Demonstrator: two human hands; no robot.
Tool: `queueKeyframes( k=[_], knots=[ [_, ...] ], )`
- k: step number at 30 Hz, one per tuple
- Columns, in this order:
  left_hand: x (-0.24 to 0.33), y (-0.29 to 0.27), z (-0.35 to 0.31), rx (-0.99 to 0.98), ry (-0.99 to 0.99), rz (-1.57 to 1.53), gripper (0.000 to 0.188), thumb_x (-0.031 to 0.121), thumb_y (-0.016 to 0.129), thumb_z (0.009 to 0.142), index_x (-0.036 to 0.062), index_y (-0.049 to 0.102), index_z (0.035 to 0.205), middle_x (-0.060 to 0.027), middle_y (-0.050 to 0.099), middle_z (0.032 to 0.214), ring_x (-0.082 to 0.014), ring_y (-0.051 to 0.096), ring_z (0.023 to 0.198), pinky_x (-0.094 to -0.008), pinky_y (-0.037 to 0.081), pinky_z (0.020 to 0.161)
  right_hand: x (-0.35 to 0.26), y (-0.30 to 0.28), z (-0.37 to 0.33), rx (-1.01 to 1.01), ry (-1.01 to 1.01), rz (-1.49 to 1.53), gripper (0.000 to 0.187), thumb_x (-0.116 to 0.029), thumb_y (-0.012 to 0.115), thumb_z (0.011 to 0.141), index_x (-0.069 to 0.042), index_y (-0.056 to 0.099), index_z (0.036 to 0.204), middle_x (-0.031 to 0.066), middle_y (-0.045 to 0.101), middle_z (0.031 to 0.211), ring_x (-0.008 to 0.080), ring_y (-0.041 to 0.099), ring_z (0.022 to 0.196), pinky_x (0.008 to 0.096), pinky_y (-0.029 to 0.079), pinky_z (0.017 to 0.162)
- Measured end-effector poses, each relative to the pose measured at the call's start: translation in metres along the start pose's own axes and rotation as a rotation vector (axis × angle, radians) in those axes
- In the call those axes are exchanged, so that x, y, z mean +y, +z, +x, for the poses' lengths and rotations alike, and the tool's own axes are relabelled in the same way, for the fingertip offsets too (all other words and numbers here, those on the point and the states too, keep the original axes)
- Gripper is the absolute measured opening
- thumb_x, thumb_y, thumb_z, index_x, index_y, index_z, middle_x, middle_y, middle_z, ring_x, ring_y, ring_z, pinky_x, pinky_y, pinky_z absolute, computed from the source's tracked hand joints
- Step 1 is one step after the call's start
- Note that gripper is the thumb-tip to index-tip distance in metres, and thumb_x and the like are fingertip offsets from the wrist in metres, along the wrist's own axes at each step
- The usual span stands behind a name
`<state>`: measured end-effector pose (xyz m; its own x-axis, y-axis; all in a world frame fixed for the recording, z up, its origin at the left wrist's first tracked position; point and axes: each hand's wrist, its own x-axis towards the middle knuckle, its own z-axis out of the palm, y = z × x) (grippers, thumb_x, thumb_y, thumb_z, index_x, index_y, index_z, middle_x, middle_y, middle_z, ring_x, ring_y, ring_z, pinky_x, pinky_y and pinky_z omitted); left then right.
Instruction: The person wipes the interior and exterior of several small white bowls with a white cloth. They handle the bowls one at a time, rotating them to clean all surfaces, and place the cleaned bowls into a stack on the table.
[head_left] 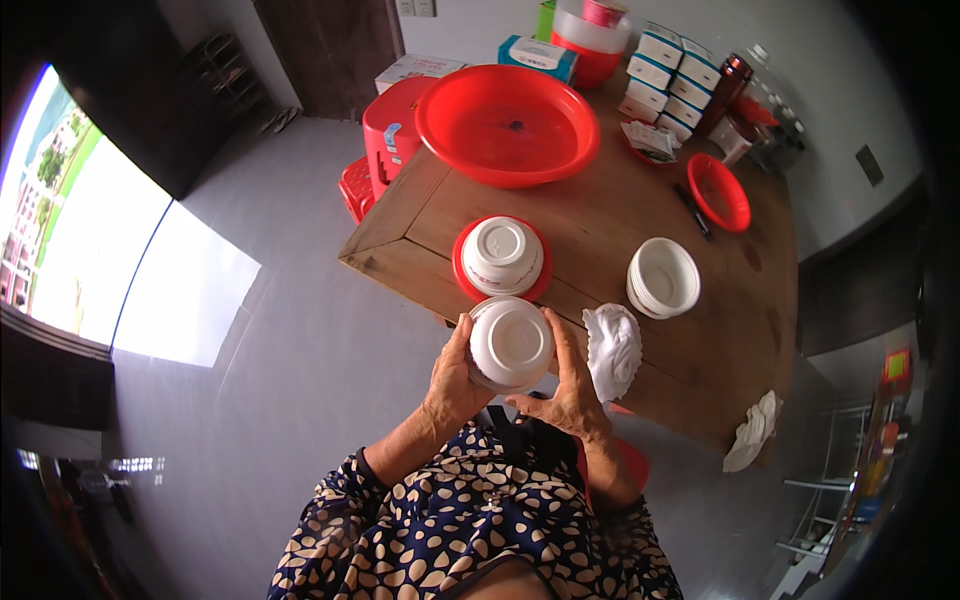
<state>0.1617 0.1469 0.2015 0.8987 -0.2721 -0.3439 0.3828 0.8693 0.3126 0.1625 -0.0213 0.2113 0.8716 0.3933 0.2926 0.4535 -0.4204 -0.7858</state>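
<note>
Both hands hold one white bowl (510,343), turned bottom-up, just off the near edge of the wooden table (600,240). The left hand (455,375) wraps its fingers around the bowl's side at nine o'clock; the right hand (570,385) clasps it at three o'clock, fingers lying up along the rim. Both grips are closed on the bowl, which shows only its foot ring and base, so its inside is hidden.

At twelve o'clock from it, just beyond, a second white bowl (502,255) stands upside down on a red plate (463,270) near the table edge. At three o'clock from the held bowl, touching the right hand's fingers, lies a crumpled white cloth (612,348). At two o'clock, farther in, a stack of white bowls (663,278) sits mouth-up; the top one looks empty. A second white cloth (752,432) hangs off the table's corner at four o'clock.

Farther off at twelve o'clock sits a large red basin (507,122), holding nothing but a small dark speck at its middle. At one o'clock a small red dish (720,192) looks empty, with a black pen (692,210) just beside it. Behind them are stacked white boxes (668,80) and a red stool (392,130) at eleven o'clock beside the table.
</note>
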Motion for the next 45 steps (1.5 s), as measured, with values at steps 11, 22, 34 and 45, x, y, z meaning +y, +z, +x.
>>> queueKeyframes(
  k=[11,22,34,45],
  knots=[
    [0.013,0.005,0.021,0.101,0.674,0.733,0.044,0.035,0.047,0.097,0.0037,0.042,0.127,-0.0054,0.046,0.112,-0.012,0.048,0.101,-0.0285,0.041,0.09,0.024,0.011,0.041,0.224,-0.149,0.037,0.098,-0.012,0.083,0.059,-0.001,0.028,0.139,0.0218,0.042,0.132,0.0374,0.046,0.118,0.0454,0.041,0.098],
    [0.06,-0.029,0.07,0.182,0.836,1.492,0.058,0.033,0.066,0.084,0.0084,0.046,0.133,-0.0122,0.046,0.132,-0.0293,0.033,0.124,-0.0423,0.027,0.106,0.049,0.003,0.113,0.068,-0.052,-0.035,0.092,-0.012,0.078,0.067,-0.001,0.025,0.142,0.0209,0.042,0.135,0.0331,0.043,0.125,0.041,0.036,0.104],
    [0.053,-0.042,0.078,0.203,0.831,1.47,0.056,0.02,0.07,0.08,0.0061,0.049,0.13,-0.0148,0.05,0.126,-0.0297,0.038,0.119,-0.041,0.034,0.101,0.079,0.014,0.106,0.13,-0.103,-0.156,0.091,-0.018,0.079,0.064,-0.002,0.031,0.139,0.0211,0.044,0.132,0.0364,0.045,0.119,0.0444,0.037,0.101],
    [0.038,-0.024,0.064,0.328,1.189,1.466,0.039,0.007,0.064,0.079,0.0029,0.054,0.117,-0.0134,0.052,0.117,-0.0251,0.046,0.111,-0.0343,0.041,0.081,0.051,-0.019,0.069,0.282,-0.177,-0.244,0.05,-0.007,0.074,0.069,-0.003,0.052,0.113,0.0149,0.052,0.113,0.0334,0.052,0.102,0.0414,0.046,0.086]
  ],
)
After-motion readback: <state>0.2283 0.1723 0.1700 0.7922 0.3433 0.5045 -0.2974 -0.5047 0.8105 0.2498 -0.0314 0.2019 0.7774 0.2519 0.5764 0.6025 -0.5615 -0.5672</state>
